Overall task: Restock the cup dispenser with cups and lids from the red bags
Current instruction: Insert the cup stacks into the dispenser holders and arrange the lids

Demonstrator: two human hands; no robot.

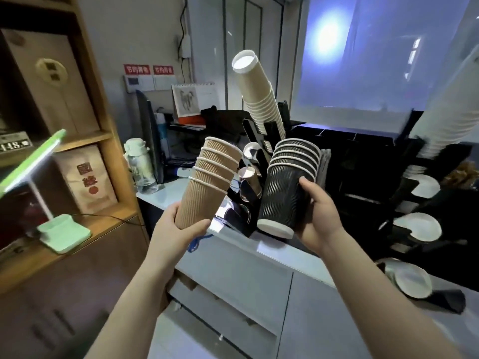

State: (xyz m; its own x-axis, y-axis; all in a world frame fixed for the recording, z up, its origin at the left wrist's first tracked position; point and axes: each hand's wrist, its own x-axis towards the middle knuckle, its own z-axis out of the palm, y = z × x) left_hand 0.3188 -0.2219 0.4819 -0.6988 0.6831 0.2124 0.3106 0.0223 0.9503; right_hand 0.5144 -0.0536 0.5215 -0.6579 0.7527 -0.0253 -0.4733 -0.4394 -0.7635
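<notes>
My left hand (178, 230) grips the base of a stack of brown ribbed paper cups (207, 180), tilted with the mouths up and to the right. My right hand (317, 216) holds a stack of black wavy-patterned cups (287, 187) by its side, leaning the same way. Both stacks hover just in front of the black cup dispenser (259, 143) on the counter. A tall stack of white cups (259, 94) leans out of the dispenser's top slot. Another white stack (440, 125) stands in a rack at the right. No red bag is in view.
White lids (417, 229) and a further pile of lids (409, 281) lie in black holders at the right. A clear water bottle (141, 167) stands on the pale counter (233, 252). Wooden shelves at the left hold a green desk lamp (62, 234) and paper bags.
</notes>
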